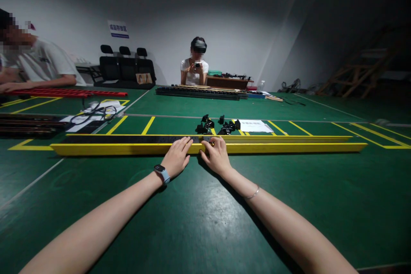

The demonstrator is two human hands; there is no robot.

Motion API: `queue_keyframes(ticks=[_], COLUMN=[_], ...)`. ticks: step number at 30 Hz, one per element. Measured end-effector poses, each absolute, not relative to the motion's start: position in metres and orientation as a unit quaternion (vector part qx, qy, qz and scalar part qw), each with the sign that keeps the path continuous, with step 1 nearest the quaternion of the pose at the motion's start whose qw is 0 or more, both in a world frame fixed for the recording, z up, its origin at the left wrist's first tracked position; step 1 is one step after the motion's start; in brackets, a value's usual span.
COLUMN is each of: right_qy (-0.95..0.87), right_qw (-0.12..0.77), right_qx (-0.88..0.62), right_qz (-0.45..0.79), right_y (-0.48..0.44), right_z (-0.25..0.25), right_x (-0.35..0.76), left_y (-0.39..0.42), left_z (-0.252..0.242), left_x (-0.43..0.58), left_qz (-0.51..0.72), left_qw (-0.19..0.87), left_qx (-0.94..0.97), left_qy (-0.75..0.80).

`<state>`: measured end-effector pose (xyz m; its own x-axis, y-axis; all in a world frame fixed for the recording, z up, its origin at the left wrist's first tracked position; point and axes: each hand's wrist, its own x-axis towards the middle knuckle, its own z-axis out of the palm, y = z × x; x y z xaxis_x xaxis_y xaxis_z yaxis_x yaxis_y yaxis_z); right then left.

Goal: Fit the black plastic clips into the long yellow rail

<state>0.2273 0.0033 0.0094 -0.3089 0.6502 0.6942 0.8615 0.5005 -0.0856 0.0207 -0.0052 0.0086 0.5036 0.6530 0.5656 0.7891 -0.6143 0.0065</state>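
A long yellow channel (pixel 282 148) lies crosswise on the green table, its open side up. Black flat pieces (pixel 128 139) line its left part from the left end to my hands. My left hand (pixel 176 156), with a watch on its wrist, rests over the channel's near wall, fingers stretched out flat on the black pieces. Bent fingers of my right hand (pixel 217 154) grip a short black piece (pixel 206 138) in the channel, just right of a small gap in the row. The fingertips partly hide this piece.
Behind the channel lie several small black parts (pixel 229 127) and a white paper sheet (pixel 256 126). Dark bars (pixel 32 124) and cables (pixel 96 111) are at left. A co-worker (pixel 48 60) leans over red rails (pixel 67 93); another person (pixel 194 64) sits behind stacked strips (pixel 199 92).
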Motion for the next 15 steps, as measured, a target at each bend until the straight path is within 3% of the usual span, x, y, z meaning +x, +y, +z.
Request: queue_keyframes(ticks=[11,15], right_qy=[-0.777,-0.777], right_qw=[0.342,0.343], right_qx=[-0.501,-0.5], right_qz=[-0.167,-0.17], right_y=[0.004,0.006], right_z=[0.011,0.011], right_x=[0.229,0.235], left_y=[-0.006,-0.006], left_z=[0.007,0.027], left_x=[0.023,0.017], left_qz=[-0.296,-0.456], left_qw=[0.105,0.071], left_qx=[-0.856,-0.763], left_qy=[-0.411,-0.452])
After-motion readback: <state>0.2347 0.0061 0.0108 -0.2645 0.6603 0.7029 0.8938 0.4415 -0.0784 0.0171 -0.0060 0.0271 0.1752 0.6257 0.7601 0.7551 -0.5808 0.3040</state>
